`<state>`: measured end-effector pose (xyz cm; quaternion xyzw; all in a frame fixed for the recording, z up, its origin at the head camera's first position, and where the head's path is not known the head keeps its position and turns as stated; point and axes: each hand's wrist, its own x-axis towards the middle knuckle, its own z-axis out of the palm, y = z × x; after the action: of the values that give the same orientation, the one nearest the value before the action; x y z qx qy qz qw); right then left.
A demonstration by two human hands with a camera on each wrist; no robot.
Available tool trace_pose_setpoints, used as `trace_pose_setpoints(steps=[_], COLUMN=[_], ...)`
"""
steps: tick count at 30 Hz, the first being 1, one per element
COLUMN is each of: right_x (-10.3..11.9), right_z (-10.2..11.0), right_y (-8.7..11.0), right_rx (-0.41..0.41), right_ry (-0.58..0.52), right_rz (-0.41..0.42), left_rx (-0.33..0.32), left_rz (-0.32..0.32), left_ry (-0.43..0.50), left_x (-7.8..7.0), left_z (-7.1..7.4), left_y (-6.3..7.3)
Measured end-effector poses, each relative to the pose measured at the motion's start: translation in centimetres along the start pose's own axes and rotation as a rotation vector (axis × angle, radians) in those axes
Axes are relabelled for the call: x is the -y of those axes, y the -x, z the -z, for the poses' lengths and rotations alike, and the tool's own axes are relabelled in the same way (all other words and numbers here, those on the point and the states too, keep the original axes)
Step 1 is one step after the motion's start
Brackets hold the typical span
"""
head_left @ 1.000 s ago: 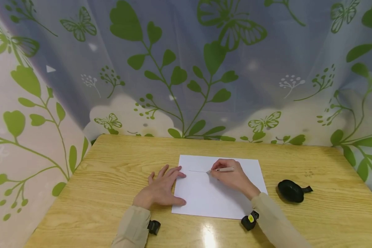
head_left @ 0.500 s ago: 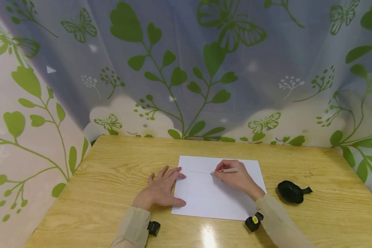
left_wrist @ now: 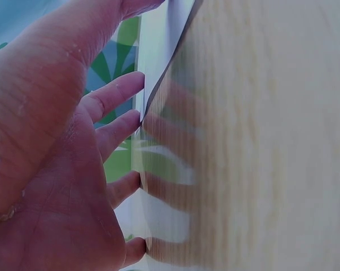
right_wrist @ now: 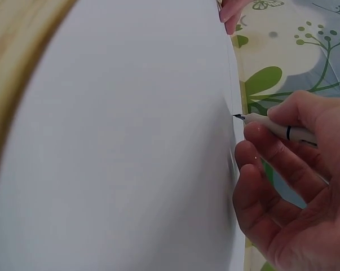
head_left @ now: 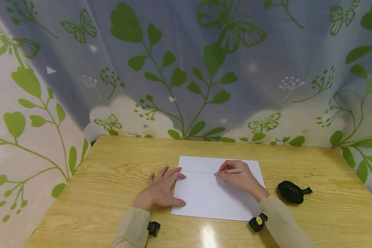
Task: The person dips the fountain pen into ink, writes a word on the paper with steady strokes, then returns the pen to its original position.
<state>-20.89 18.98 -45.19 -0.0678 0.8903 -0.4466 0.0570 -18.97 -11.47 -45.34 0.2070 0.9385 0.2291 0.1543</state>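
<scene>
Nearest to us, below the sheet of white paper [head_left: 204,198], we see two black wrist devices: one [head_left: 154,228] lies left of the sheet's near edge, the other [head_left: 258,223] by its near right corner. The sheet itself is flat on the wooden table [head_left: 80,196]. We judge it light, thin and easy to slide or crease, so it is best pressed flat by its margin, and not pinched.

At the sheet's left edge the left hand [head_left: 159,191] rests with its fingers spread and grasping nothing; the thumb tip and a fingertip reach onto the margin. To the right of the sheet, apart from it, stands a black frying pan [head_left: 290,192] with a short handle.

Over the right half of the sheet, the right hand [head_left: 238,176] pinches a pale fountain pen [head_left: 232,171] between thumb and fingers, just behind the nib [right_wrist: 238,116]. The nib seems to touch the paper at the right end of a thin line [head_left: 199,172], in the sheet's far part. We expect the pen to be light and stiff, with smooth barrel and a delicate point; we would hold it there, behind the nib.

Beyond the sheet and table hangs the leaf-and-butterfly curtain [head_left: 186,69].
</scene>
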Motion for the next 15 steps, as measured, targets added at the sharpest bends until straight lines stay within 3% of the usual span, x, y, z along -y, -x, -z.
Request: trace_pose_setpoints(steps=[15], right_x=[-0.75], right_z=[0.65], right_y=[0.39], right_rx=[0.004], right_ry=[0.019], right_rz=[-0.003], left_rx=[0.003], left_rz=[0.005], left_ry=[0.0], left_x=[-0.08], left_z=[0.02], left_y=[0.02])
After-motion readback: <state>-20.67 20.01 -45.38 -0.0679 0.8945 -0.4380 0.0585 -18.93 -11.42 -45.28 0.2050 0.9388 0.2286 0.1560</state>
